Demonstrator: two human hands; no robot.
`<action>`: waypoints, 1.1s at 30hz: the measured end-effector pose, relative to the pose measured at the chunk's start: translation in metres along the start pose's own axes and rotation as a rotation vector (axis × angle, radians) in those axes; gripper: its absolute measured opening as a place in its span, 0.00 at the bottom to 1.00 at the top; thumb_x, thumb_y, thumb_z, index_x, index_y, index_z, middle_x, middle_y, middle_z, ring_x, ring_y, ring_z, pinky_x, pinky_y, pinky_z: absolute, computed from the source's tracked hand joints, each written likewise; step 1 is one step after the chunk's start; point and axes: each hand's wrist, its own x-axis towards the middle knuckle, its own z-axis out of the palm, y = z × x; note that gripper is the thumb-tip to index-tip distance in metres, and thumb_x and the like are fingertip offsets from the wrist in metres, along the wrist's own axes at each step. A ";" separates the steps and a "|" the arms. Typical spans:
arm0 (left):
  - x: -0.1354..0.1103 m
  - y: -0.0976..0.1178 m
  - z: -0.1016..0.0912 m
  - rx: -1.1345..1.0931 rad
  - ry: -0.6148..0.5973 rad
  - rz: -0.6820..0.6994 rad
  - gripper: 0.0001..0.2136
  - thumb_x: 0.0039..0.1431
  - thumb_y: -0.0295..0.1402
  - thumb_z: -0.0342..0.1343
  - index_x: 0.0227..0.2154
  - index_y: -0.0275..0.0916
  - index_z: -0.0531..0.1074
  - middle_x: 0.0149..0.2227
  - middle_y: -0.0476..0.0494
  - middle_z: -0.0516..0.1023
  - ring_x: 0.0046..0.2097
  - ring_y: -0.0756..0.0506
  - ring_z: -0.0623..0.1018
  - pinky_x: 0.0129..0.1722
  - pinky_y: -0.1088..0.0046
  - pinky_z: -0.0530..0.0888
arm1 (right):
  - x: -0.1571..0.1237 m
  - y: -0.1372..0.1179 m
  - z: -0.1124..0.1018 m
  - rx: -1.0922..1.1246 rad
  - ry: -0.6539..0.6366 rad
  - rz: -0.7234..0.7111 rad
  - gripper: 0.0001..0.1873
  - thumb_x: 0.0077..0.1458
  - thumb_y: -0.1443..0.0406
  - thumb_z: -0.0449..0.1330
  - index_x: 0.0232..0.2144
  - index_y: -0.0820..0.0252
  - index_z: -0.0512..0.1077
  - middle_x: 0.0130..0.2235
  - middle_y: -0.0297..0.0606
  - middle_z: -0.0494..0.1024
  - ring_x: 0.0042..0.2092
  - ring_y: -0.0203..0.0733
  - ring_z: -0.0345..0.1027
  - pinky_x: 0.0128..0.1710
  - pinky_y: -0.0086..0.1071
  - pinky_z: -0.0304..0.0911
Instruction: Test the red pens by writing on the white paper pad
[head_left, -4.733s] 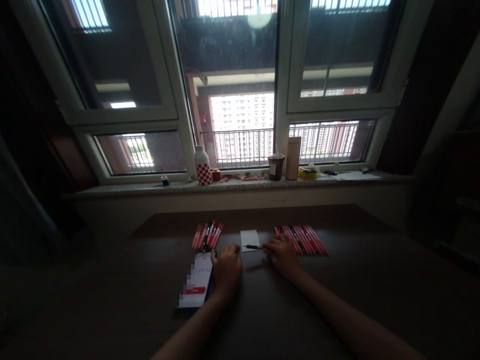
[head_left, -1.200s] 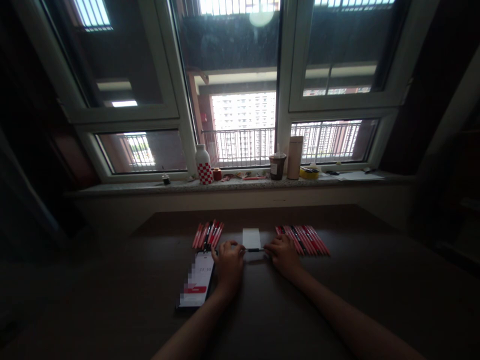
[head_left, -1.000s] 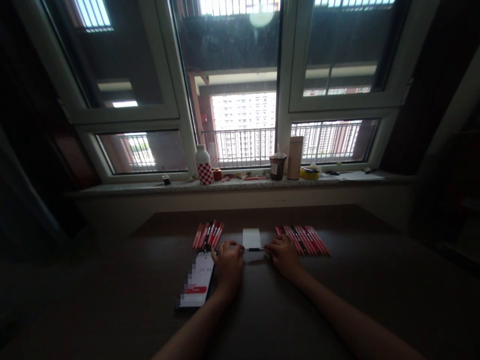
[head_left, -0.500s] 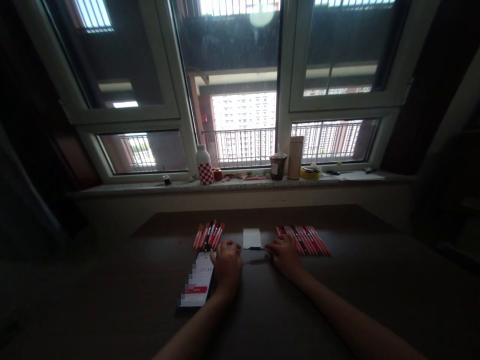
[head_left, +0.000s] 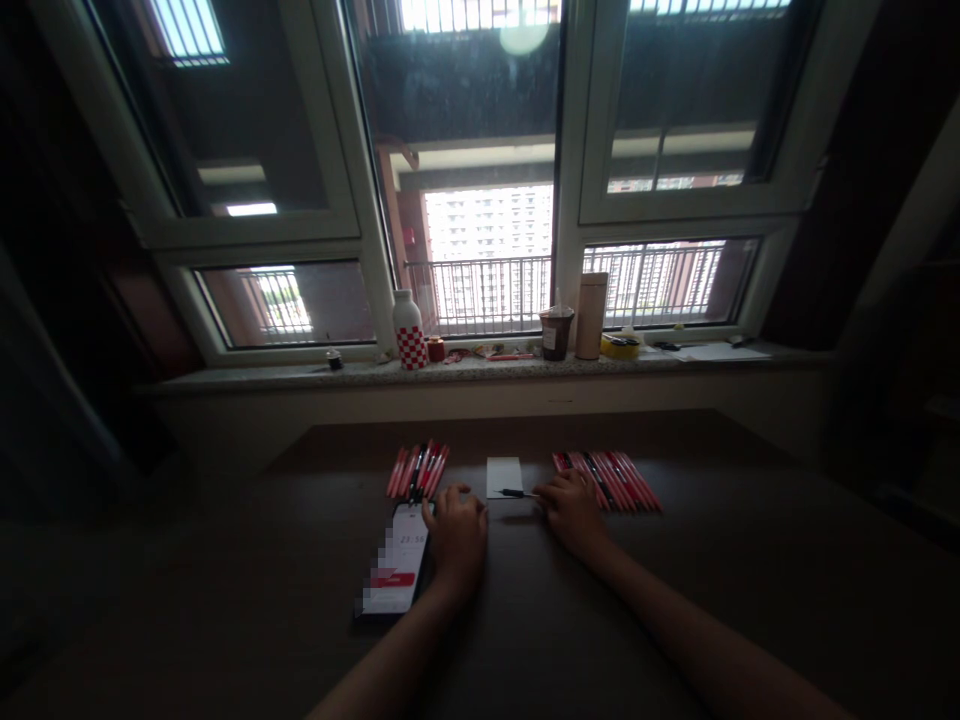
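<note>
A pen (head_left: 514, 493) with a dark grip juts leftward from my right hand (head_left: 572, 507), whose fingers are pinched on its rear end. Its thin tip lies over the lower part of a small white paper pad (head_left: 503, 474). My left hand (head_left: 456, 528) rests beside a phone (head_left: 397, 565) with a lit screen. Its thumb and forefinger are drawn together toward the pad; anything between them is too small to make out. Behind the left hand lies a row of red and black pens (head_left: 418, 470), and a larger row of similar pens (head_left: 619, 480) lies by my right hand.
The dark table (head_left: 525, 620) reaches toward a window sill (head_left: 480, 372). On the sill stand a checkered bottle (head_left: 411, 335), a drink cup (head_left: 556, 335), a tall tumbler (head_left: 591, 318), a yellow item (head_left: 619, 347) and some papers (head_left: 720, 353).
The pen in my right hand has tilted, and its thin tip now shows, pointing left. My left hand has moved slightly right and down. The pen rows and phone stay in place.
</note>
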 end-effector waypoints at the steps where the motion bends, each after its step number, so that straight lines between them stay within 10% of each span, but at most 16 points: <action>1: 0.000 0.000 0.000 0.000 -0.009 -0.003 0.08 0.57 0.34 0.52 0.32 0.43 0.76 0.49 0.44 0.71 0.53 0.41 0.65 0.59 0.51 0.51 | 0.000 0.000 0.000 0.001 0.002 -0.001 0.10 0.57 0.66 0.57 0.35 0.50 0.78 0.36 0.36 0.79 0.47 0.47 0.61 0.53 0.45 0.44; 33: 0.002 0.001 0.000 0.022 -0.033 -0.042 0.08 0.57 0.35 0.52 0.33 0.43 0.77 0.50 0.43 0.70 0.53 0.40 0.65 0.58 0.49 0.52 | 0.001 -0.002 -0.001 -0.030 -0.036 0.003 0.10 0.57 0.65 0.57 0.37 0.49 0.78 0.37 0.36 0.78 0.47 0.47 0.61 0.53 0.44 0.43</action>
